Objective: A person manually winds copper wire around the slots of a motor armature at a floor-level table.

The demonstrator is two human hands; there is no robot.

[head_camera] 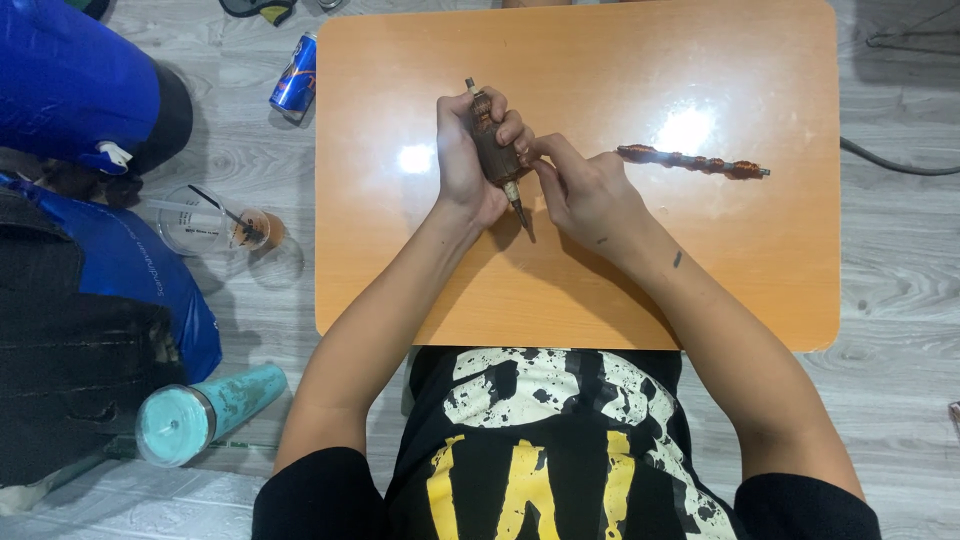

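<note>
A small orange table is seen from above, set low over a grey wood-grain floor, with the person seated at its near edge. At the middle of the table a brown motor rotor is gripped in the left hand: the fingers are wrapped tight round its body, the fist closed on it. The rotor's long axis runs from its upper shaft end, pointing up and away from the person, down to a dark shaft tip near the table top, tilted slightly to the right. The right hand is pressed in from the right, its fingertips pinched together at the rotor's lower end, just beside the left hand's fingers; whether anything small is held between those fingertips cannot be told. So the rotor lies inside the left grip and directly left of the right hand, touching it.

Further right, well apart from both hands, a second long coppery shaft is laid flat on the table, its length running left to right; the right hand is the nearer one to it.

Out on the floor to the left, a blue drink can, a clear plastic cup, a teal tumbler and a blue bag are spotted.
</note>
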